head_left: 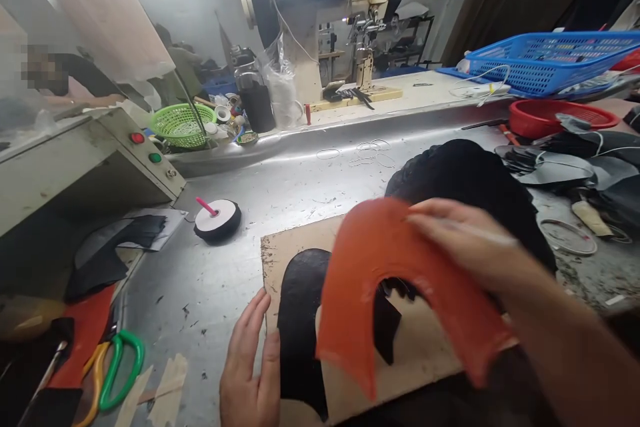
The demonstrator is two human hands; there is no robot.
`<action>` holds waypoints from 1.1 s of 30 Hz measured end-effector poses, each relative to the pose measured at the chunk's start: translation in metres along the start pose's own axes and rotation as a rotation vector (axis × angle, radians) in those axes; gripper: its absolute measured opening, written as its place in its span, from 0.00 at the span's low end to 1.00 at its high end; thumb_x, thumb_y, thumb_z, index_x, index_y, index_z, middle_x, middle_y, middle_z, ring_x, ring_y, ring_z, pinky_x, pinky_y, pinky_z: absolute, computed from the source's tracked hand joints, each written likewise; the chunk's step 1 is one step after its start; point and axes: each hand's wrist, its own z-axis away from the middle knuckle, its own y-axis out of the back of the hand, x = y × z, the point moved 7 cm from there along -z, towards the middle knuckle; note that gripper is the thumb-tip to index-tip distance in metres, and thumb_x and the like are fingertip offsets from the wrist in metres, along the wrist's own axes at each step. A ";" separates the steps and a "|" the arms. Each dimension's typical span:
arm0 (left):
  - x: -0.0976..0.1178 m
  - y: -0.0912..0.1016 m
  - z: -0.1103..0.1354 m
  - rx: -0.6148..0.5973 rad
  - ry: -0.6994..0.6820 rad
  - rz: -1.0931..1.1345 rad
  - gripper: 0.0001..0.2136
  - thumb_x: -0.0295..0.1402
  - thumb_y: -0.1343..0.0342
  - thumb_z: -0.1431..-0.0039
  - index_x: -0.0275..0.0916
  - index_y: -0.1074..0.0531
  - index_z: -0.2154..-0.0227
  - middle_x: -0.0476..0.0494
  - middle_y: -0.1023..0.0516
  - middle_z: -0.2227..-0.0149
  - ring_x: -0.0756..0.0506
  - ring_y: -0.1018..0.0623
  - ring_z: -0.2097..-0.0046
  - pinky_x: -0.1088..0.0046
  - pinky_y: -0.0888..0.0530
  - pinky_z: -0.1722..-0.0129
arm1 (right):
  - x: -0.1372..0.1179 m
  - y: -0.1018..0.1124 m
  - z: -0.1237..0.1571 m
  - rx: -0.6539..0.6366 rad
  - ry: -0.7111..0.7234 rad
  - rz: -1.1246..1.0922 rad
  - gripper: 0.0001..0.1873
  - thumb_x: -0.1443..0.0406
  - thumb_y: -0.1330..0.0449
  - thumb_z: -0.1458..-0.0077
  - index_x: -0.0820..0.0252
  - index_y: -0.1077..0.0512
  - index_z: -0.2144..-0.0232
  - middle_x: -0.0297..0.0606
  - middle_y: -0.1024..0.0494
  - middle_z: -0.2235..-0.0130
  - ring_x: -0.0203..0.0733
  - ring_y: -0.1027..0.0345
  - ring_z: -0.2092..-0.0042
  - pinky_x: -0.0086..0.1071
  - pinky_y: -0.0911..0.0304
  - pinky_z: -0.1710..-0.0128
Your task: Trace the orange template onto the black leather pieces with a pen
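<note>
My right hand (465, 240) holds an orange U-shaped template (380, 280) by its top edge, lifted and tilted over a black leather piece (300, 320). A thin white pen lies between the fingers of that hand. The black piece rests on a brown cardboard sheet (425, 353). My left hand (250, 367) lies flat with fingers together, pressing on the left edge of the cardboard and the black piece. Behind the template stands a heap of black leather pieces (465, 173).
A black-and-white tape roll (217, 219) with a pink pin sits on the steel table. Green-handled scissors (117, 367) lie at the lower left. A sewing machine (330, 20), green basket (180, 123), blue crate (545, 60) and red tray (560, 117) stand behind. Another person sits far left.
</note>
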 end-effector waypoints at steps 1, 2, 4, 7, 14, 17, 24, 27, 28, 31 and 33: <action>0.005 -0.002 -0.001 0.000 -0.029 0.000 0.21 0.32 0.55 0.38 0.50 0.41 0.42 0.48 0.34 0.41 0.44 0.33 0.41 0.64 0.27 0.48 | 0.002 -0.037 -0.001 -0.163 0.023 -0.052 0.13 0.57 0.42 0.46 0.60 0.26 0.64 0.40 0.22 0.66 0.41 0.27 0.68 0.31 0.31 0.71; 0.010 -0.006 -0.001 -0.006 -0.074 -0.004 0.21 0.32 0.55 0.38 0.50 0.41 0.42 0.47 0.35 0.40 0.43 0.33 0.41 0.63 0.28 0.47 | 0.006 -0.068 -0.002 -0.280 0.049 -0.064 0.13 0.58 0.45 0.43 0.61 0.26 0.63 0.40 0.22 0.64 0.42 0.27 0.65 0.32 0.31 0.67; 0.016 -0.022 0.001 -0.037 -0.200 -0.038 0.21 0.31 0.53 0.39 0.48 0.40 0.42 0.45 0.36 0.40 0.42 0.34 0.40 0.60 0.29 0.47 | 0.015 -0.112 -0.005 -0.340 0.143 0.068 0.11 0.63 0.45 0.43 0.63 0.27 0.62 0.41 0.22 0.65 0.43 0.28 0.64 0.34 0.32 0.63; 0.012 -0.049 0.006 -0.083 -0.323 -0.139 0.20 0.33 0.51 0.40 0.46 0.36 0.44 0.42 0.35 0.40 0.39 0.34 0.41 0.57 0.28 0.48 | 0.026 -0.139 -0.002 -0.252 0.299 0.275 0.13 0.71 0.41 0.49 0.64 0.28 0.58 0.45 0.25 0.61 0.47 0.31 0.57 0.41 0.35 0.55; -0.004 -0.063 0.003 -0.106 -0.327 -0.198 0.20 0.34 0.52 0.39 0.46 0.37 0.43 0.43 0.34 0.41 0.41 0.32 0.42 0.57 0.28 0.48 | 0.036 -0.132 0.034 -0.164 0.649 0.456 0.12 0.73 0.46 0.44 0.62 0.29 0.58 0.47 0.27 0.51 0.48 0.34 0.50 0.45 0.36 0.49; -0.006 -0.062 -0.004 -0.102 -0.333 -0.180 0.20 0.34 0.52 0.39 0.46 0.37 0.44 0.43 0.33 0.41 0.40 0.32 0.42 0.57 0.28 0.48 | 0.039 -0.135 0.034 -0.130 0.689 0.471 0.11 0.72 0.48 0.42 0.61 0.29 0.58 0.47 0.27 0.51 0.47 0.34 0.48 0.45 0.35 0.48; -0.009 -0.061 -0.009 -0.101 -0.352 -0.157 0.21 0.33 0.52 0.39 0.47 0.41 0.42 0.42 0.33 0.42 0.42 0.30 0.43 0.57 0.27 0.49 | 0.042 -0.144 0.031 -0.102 0.720 0.539 0.12 0.71 0.50 0.39 0.62 0.28 0.59 0.48 0.28 0.49 0.48 0.34 0.47 0.44 0.35 0.47; -0.009 -0.061 -0.010 -0.106 -0.364 -0.152 0.22 0.33 0.52 0.39 0.46 0.41 0.42 0.42 0.33 0.42 0.42 0.31 0.43 0.58 0.27 0.49 | 0.041 -0.142 0.034 -0.072 0.737 0.545 0.12 0.71 0.50 0.40 0.62 0.28 0.58 0.48 0.27 0.49 0.49 0.33 0.47 0.45 0.34 0.48; -0.009 -0.061 -0.010 -0.109 -0.363 -0.149 0.22 0.33 0.52 0.39 0.46 0.41 0.42 0.42 0.33 0.41 0.42 0.31 0.43 0.58 0.27 0.49 | 0.041 -0.142 0.035 -0.061 0.737 0.545 0.12 0.71 0.50 0.40 0.62 0.28 0.58 0.48 0.28 0.49 0.49 0.33 0.47 0.45 0.34 0.48; -0.011 -0.062 -0.010 -0.125 -0.351 -0.134 0.22 0.33 0.52 0.39 0.47 0.42 0.41 0.42 0.34 0.41 0.42 0.31 0.42 0.58 0.29 0.47 | 0.043 -0.142 0.036 -0.056 0.724 0.549 0.13 0.71 0.50 0.40 0.61 0.29 0.57 0.48 0.28 0.49 0.50 0.34 0.47 0.47 0.35 0.48; -0.011 -0.063 -0.010 -0.138 -0.338 -0.129 0.22 0.34 0.52 0.39 0.47 0.42 0.41 0.43 0.34 0.41 0.41 0.32 0.42 0.58 0.29 0.47 | 0.044 -0.143 0.036 -0.073 0.713 0.548 0.13 0.71 0.51 0.40 0.62 0.29 0.57 0.48 0.28 0.49 0.49 0.34 0.47 0.47 0.36 0.47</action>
